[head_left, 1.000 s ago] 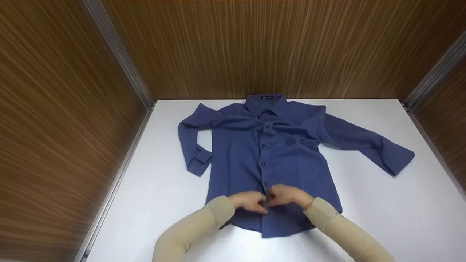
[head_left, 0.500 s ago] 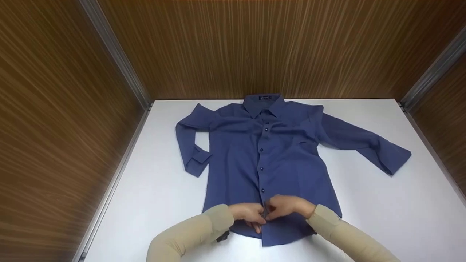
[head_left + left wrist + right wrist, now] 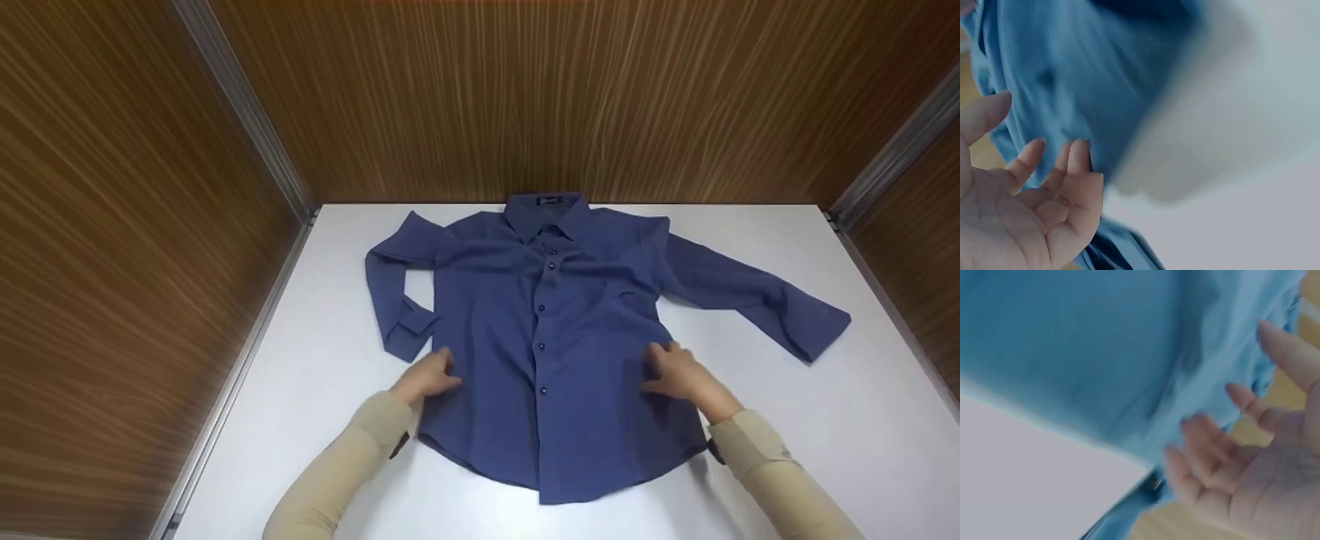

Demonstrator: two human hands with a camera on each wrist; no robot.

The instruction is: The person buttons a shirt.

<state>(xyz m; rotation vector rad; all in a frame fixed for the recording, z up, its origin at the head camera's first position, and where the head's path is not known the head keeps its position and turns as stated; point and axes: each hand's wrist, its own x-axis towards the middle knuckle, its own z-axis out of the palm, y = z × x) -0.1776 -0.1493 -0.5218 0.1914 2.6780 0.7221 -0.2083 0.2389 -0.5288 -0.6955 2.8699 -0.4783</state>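
A dark blue long-sleeved button-up shirt [image 3: 495, 322] lies front up on the white table, collar at the back and curved hem toward me. My left hand [image 3: 429, 375] is over the shirt's left edge, below the folded sleeve. Its fingers are loosely bent and thumb apart, with no cloth between them in the left wrist view. At the opposite edge hovers my right hand [image 3: 679, 375], fingers relaxed and spread, also holding nothing in the right wrist view. Whether the fingertips touch the cloth is hard to tell. Dark buttons [image 3: 541, 346] run down the front placket.
The left sleeve [image 3: 386, 292] bends down, its cuff beside the shirt body. The right sleeve [image 3: 757, 289] stretches outward to the right. Wood-grain panels [image 3: 555, 97] with metal strips stand at the back and sides of the white table [image 3: 300, 420].
Both hands were together at the lower front placket, fingers at the cloth. They have let go and moved apart and up to the shirt's two side edges.
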